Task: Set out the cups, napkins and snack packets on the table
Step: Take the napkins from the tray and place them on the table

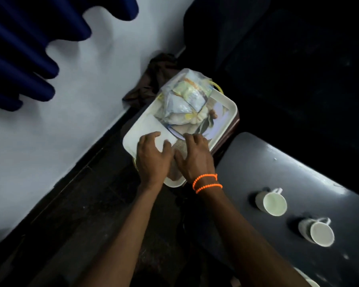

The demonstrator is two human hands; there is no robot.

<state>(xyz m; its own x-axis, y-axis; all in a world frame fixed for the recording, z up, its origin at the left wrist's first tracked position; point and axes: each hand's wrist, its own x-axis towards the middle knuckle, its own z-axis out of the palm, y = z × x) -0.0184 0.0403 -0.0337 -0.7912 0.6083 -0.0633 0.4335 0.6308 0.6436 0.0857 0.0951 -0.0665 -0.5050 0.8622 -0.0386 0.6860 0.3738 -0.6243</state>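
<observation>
A white tray (134, 134) with a printed picture sits on a low dark stand by the wall. On its far half lies a clear plastic bag of snack packets (184, 99). My left hand (152, 157) and my right hand (194, 157) rest side by side on the tray's near end, fingers spread over a pale napkin stack (179, 147) that they mostly hide. Whether either hand grips it is unclear. Two white cups (272, 201) (316, 232) stand on the dark grey table (263, 162) at the right. A third white rim (311, 282) peeks in at the bottom edge.
A dark brown cloth (151, 79) lies crumpled behind the tray against the white wall. Blue curtain folds (29, 48) hang at the upper left. The floor below my arms is dark. An orange bead bracelet (207, 181) circles my right wrist.
</observation>
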